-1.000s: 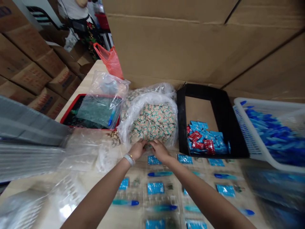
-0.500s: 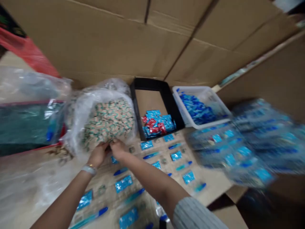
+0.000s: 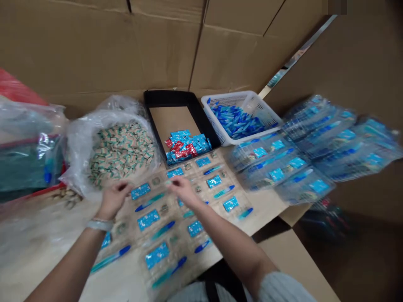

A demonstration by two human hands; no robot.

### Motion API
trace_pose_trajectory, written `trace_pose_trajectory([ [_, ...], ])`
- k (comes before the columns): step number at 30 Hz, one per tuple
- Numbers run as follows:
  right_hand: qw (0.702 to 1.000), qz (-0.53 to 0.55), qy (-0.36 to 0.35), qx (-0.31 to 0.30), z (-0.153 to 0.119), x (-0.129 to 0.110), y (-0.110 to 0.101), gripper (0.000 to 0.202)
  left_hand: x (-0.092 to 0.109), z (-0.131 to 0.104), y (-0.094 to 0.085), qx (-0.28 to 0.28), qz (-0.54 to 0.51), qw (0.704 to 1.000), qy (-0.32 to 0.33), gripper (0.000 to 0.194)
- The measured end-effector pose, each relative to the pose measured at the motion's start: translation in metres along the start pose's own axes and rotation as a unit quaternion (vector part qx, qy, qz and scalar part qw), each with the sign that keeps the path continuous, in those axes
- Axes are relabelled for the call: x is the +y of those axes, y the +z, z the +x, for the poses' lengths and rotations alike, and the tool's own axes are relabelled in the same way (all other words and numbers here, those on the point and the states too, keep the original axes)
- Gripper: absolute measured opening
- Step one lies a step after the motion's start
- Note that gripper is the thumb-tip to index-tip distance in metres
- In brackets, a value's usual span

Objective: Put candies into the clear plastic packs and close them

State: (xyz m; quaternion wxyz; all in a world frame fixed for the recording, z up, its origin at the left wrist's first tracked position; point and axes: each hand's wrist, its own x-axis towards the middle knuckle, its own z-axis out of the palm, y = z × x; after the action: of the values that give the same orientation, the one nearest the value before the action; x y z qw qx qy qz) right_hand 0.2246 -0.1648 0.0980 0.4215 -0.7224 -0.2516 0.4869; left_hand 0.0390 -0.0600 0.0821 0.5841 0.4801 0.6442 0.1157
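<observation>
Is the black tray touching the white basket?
Touching. The head view shows the black tray and the white basket meeting at their near corners, with no gap visible there.

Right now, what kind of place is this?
Likely a small packing or kitting station in a stockroom: cardboard cartons wall it in, a bulk bag of small packets sits open, and clear trays hold sachets and pens.

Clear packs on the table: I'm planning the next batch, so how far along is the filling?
Done: a stack of filled packs lies to the right. In hand: both hands, left hand and right hand, over the laid-out clear packs, which already hold pens and blue sachets. Left: the bag of small packets looks full.
</observation>
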Motion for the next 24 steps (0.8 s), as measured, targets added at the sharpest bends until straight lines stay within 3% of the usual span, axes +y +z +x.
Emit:
trace_pose_trajectory([
  [3,0.989,0.142,0.034,0.036,-0.039,0.005,-0.089,0.035,-0.007,-0.071,0.057,-0.127,-0.019,0.992,-0.018,0.009],
  [6,0.984,0.16,0.059,0.055,-0.07,0.016,-0.156,0.045,-0.025,-0.124,0.131,-0.158,-0.001,0.987,-0.012,0.005],
  [9,0.978,0.184,0.081,0.063,-0.098,0.031,-0.204,0.051,-0.043,-0.147,0.197,-0.198,0.08,0.976,0.05,0.022],
  [11,0.975,0.188,0.097,0.064,-0.115,0.045,-0.233,0.05,-0.053,-0.151,0.229,-0.202,0.123,0.968,0.089,0.04],
  [15,0.988,0.099,0.083,0.084,-0.133,0.08,-0.294,0.056,-0.066,-0.153,0.259,-0.127,0.191,0.965,0.131,0.056],
  [18,0.99,-0.111,-0.02,0.083,-0.127,0.107,-0.323,0.046,-0.067,-0.157,0.265,-0.106,0.21,0.961,0.145,0.058],
  [21,0.925,-0.341,-0.158,0.056,-0.111,0.118,-0.326,0.026,-0.062,-0.163,0.268,-0.084,0.261,0.95,0.149,0.066],
  [22,0.894,-0.414,-0.166,0.037,-0.105,0.118,-0.323,0.023,-0.061,-0.165,0.269,-0.079,0.277,0.947,0.145,0.068],
  [24,0.818,-0.564,-0.116,0.0,-0.094,0.112,-0.314,0.023,-0.06,-0.167,0.27,-0.076,0.289,0.945,0.136,0.069],
])
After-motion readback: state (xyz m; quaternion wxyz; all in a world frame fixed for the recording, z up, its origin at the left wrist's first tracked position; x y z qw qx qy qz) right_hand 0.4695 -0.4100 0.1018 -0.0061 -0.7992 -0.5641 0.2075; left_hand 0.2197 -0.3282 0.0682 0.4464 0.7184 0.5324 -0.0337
